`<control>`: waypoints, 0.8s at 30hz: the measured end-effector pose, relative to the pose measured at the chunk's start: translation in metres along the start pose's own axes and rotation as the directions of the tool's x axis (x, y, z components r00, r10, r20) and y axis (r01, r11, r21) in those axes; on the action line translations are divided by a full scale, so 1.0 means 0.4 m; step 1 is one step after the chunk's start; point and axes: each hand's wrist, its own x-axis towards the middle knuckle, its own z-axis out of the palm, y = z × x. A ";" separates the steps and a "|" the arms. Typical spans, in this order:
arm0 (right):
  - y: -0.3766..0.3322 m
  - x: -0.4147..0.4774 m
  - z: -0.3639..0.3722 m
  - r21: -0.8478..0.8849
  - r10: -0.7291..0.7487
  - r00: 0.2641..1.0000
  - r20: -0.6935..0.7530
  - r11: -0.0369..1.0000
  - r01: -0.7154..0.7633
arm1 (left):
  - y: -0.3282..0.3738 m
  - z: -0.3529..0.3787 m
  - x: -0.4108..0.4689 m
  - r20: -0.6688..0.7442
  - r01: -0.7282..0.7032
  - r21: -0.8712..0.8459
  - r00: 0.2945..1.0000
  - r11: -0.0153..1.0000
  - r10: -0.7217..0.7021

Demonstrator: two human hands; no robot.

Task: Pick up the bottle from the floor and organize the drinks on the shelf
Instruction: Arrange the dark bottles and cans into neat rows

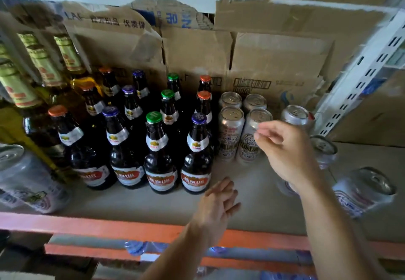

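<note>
organizing step: right hand [285, 148], loosely curled and empty, is hovering by silver beer cans [232, 135]; left hand [217, 205] is hanging open; next likely needs gripping a can.

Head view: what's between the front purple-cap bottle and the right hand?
Two upright silver cans stand between the purple-cap bottle and right hand, per head view.

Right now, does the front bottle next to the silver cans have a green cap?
No, that bottle beside the silver cans wears a purple cap.
</note>
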 end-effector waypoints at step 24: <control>-0.414 -0.184 0.636 0.165 -0.294 0.811 0.506 0.956 0.243 | 0.191 -0.625 -0.379 -0.307 -0.204 -0.156 0.940 0.967 0.149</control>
